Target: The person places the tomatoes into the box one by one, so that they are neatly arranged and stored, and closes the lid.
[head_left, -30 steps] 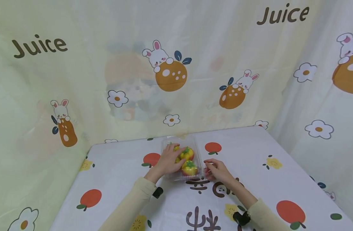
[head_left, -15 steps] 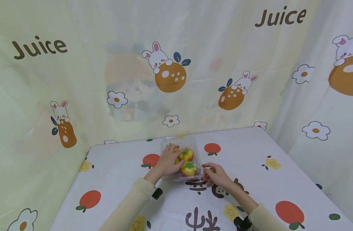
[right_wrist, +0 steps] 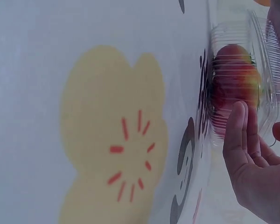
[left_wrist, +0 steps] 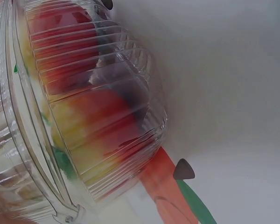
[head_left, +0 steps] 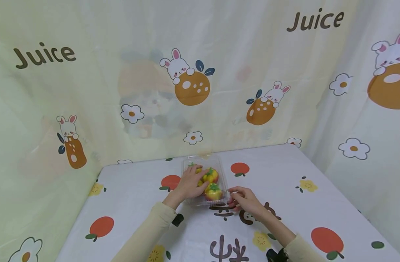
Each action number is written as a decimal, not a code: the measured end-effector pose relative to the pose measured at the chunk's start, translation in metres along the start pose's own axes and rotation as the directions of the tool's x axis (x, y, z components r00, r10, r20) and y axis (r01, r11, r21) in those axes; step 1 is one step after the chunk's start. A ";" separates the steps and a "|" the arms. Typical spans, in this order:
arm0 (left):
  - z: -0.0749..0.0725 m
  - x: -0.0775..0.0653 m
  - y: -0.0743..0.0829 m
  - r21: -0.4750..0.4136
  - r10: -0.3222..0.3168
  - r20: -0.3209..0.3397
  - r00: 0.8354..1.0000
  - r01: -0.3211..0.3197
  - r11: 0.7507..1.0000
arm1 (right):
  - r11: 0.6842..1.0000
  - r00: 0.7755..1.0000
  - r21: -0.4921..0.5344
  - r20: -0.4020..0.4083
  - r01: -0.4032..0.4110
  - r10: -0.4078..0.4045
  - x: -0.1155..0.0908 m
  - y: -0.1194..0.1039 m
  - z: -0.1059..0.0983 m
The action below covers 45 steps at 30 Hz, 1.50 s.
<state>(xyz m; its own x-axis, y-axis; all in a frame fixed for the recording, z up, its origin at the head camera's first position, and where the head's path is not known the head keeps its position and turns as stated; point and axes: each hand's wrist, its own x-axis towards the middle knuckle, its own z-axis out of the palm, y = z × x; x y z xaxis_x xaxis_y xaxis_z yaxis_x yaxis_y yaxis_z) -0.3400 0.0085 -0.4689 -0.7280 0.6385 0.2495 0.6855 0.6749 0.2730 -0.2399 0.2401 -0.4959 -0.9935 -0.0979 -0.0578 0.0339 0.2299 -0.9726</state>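
Note:
A clear plastic clamshell box point(head_left: 222, 174) holds several yellow-and-red fruits point(head_left: 214, 192) with green leafy tops. My left hand point(head_left: 190, 183) lies across the top of the box, fingers spread, hiding its left part. In the left wrist view the ribbed side of the box point(left_wrist: 151, 100) fills the left, red and yellow fruit showing through. My right hand point(head_left: 247, 201) is at the front right corner of the box, nothing gripped. The right wrist view shows its fingers point(right_wrist: 235, 135) overlapping the near end of the box, thumb held apart.
The box sits far back on a white tablecloth point(head_left: 138, 203) printed with fruit, flowers and dark lettering. Behind it hangs a pale curtain point(head_left: 229, 120) with printed rabbits. A black strap point(head_left: 276, 255) is at the right wrist, another black piece point(head_left: 178, 219) at the left.
My right hand has shifted slightly left and toward me, closer along the front right corner of the box. The left hand stays on top, and the head view has turned a little.

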 end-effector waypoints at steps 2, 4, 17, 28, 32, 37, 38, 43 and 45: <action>0.000 -0.001 0.000 0.002 0.001 -0.002 1.000 -0.001 1.000 | 1.000 1.000 0.011 0.003 -0.002 0.002 -0.002 -0.001 0.000; 0.001 -0.001 0.000 0.005 0.001 -0.002 1.000 -0.001 1.000 | 1.000 1.000 0.016 0.005 -0.006 0.006 -0.003 -0.001 0.001; 0.000 -0.001 0.000 0.008 0.015 0.000 1.000 -0.015 1.000 | 0.999 0.999 0.042 0.034 0.005 -0.007 -0.005 0.003 0.001; 0.000 -0.001 0.000 0.013 0.015 0.001 1.000 -0.015 1.000 | 0.996 0.999 0.079 -0.020 -0.045 0.047 -0.004 0.003 0.005; 0.001 -0.001 0.000 0.023 0.010 0.008 1.000 -0.010 1.000 | 0.992 0.996 0.103 -0.044 -0.071 0.075 -0.002 0.002 0.007; 0.000 -0.001 0.000 0.029 0.012 0.007 1.000 -0.012 1.000 | 0.986 0.993 0.136 -0.065 -0.092 0.102 0.001 0.001 0.010; 0.000 -0.001 0.001 0.029 0.013 0.009 1.000 -0.013 1.000 | 0.986 0.992 0.141 -0.068 -0.095 0.105 0.001 0.002 0.011; 0.000 -0.001 0.001 0.028 0.017 0.010 1.000 -0.017 0.999 | 0.984 0.992 0.151 -0.068 -0.094 0.105 0.003 0.001 0.011; 0.000 -0.001 0.000 0.023 0.018 0.010 1.000 -0.018 1.000 | 0.984 0.992 0.153 -0.067 -0.095 0.106 0.003 0.001 0.011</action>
<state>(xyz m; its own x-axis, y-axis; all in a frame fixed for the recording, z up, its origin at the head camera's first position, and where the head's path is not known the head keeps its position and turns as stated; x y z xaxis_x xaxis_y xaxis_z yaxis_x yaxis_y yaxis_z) -0.3391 0.0080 -0.4688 -0.7157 0.6540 0.2451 0.6984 0.6716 0.2474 -0.2418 0.2297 -0.4997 -0.9893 -0.0078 -0.1458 0.1445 0.0874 -0.9856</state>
